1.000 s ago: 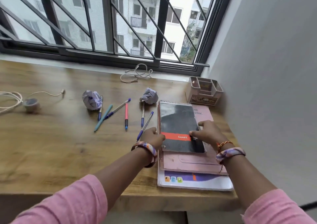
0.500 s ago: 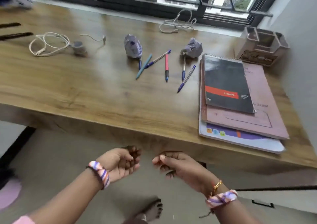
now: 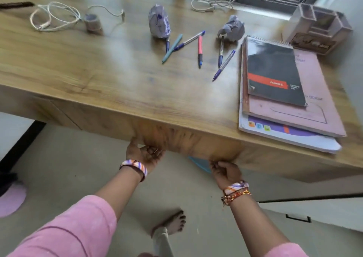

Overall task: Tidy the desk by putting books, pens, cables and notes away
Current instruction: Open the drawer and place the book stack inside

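My left hand (image 3: 144,152) and my right hand (image 3: 224,171) both curl under the lower edge of the wooden desk's front panel (image 3: 188,138), fingers hooked beneath it. On the desk top, a black notebook (image 3: 275,73) lies on a pink book (image 3: 318,107), which lies on a white and purple book (image 3: 284,134). Several pens (image 3: 199,50) are scattered in the middle. Two crumpled paper balls (image 3: 159,21) (image 3: 232,29) sit behind them. One white cable (image 3: 55,17) coils at the far left, another cable (image 3: 214,1) by the window.
A pink desk organiser (image 3: 322,27) stands at the back right corner, and a small roll (image 3: 93,21) sits near the left cable. Below, a bare foot (image 3: 172,223), a pink slipper (image 3: 9,199) and a white cabinet with a black handle (image 3: 298,218).
Both hands left the book stack, dropped below the desk edge, then rose and took hold of the front panel's underside. The view has tilted down and back.
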`<state>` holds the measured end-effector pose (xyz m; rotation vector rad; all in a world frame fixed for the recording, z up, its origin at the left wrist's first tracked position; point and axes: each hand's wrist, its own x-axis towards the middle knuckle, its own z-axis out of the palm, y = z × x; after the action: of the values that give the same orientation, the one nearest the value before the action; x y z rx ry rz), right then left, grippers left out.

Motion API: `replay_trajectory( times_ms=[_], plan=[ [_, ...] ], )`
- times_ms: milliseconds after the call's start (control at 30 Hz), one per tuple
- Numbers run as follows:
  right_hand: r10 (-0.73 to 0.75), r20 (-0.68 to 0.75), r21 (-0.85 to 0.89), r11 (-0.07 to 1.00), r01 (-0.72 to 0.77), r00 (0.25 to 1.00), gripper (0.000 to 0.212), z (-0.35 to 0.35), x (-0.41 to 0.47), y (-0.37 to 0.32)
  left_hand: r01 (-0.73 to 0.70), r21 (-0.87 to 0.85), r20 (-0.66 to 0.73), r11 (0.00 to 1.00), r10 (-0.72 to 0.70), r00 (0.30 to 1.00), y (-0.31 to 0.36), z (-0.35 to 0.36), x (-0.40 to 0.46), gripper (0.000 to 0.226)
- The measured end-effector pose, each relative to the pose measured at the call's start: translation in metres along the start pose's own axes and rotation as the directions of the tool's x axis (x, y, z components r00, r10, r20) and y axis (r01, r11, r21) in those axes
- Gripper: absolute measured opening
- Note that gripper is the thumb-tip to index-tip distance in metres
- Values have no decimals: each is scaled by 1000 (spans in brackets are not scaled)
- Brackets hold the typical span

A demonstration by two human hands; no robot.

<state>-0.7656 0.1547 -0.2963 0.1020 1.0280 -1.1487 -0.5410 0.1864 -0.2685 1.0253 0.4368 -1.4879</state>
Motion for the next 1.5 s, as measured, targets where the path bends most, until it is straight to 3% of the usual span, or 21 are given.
replay_trajectory(
  times_ms=[33,100,167,233,300,333,400,433,467,500,533,567,600,633,667,733,867,1000,1233,1500],
  plan=[
    [11,-22,-25,1000,-11,1000,38,2,-5,1,-10,0,2,1000,10,1000,-2,-1,-3,55],
    [38,-68,-60,997,-42,997,37,-8,-10,3,-30,48,-7,998,31,1000,-8,-9,-9,62],
    [71,-75,-114,990,-80,995,34,-21,-23,8,-20,207,-58,978,32,998,-12,-23,-19,70],
    [130,-120,-263,952,-157,984,31,-34,-41,7,62,439,-135,897,-2,991,-13,-39,-34,70],
    [172,-199,-510,823,-252,965,25,-39,-66,4,132,742,-196,657,24,980,-13,-48,-65,53],
    [166,-212,-612,746,-264,963,23,-39,-83,3,102,887,-155,451,83,984,-14,-51,-83,40],
    [65,-112,-774,620,-128,992,20,-34,-118,5,-139,990,138,-3,154,978,-20,-53,-119,30],
    [-51,13,-832,553,39,999,21,-31,-139,8,-307,937,332,-169,150,931,-25,-48,-138,28],
    [-192,184,-856,452,253,964,23,-26,-158,12,-476,834,529,-279,155,835,-29,-39,-156,25],
    [-327,380,-835,280,473,865,23,-20,-179,14,-606,701,695,-376,169,698,-33,-30,-172,19],
    [-417,570,-769,34,639,708,19,-14,-195,15,-656,568,804,-497,167,570,-37,-20,-183,17],
    [-442,717,-671,-232,704,539,15,-7,-202,13,-623,473,851,-623,140,507,-42,-8,-188,24],
    [-397,808,-584,-445,679,435,17,0,-204,9,-542,423,848,-726,106,520,-46,2,-191,31],
    [-312,837,-543,-581,607,450,22,6,-202,4,-436,409,804,-802,90,588,-50,10,-188,32],
    [-227,805,-539,-664,518,548,27,10,-200,0,-345,391,757,-853,85,648,-55,14,-187,29],
    [-130,684,-549,-740,388,718,31,8,-200,-4,-234,354,712,-905,98,696,-62,17,-187,24],
    [-92,610,-625,-666,406,787,28,0,-219,-6,-226,403,653,-887,106,750,-60,16,-200,20],
    [62,505,-673,-596,438,861,27,-10,-235,-14,-278,382,548,-881,-26,836,-60,7,-217,10],
    [259,373,-766,-455,453,891,31,-49,-272,-3,-389,428,387,-815,-224,895,-80,-41,-256,19],
    [349,300,-766,-467,442,888,33,-83,-308,16,-371,402,321,-837,-251,913,-100,-80,-297,19]
  ],
)
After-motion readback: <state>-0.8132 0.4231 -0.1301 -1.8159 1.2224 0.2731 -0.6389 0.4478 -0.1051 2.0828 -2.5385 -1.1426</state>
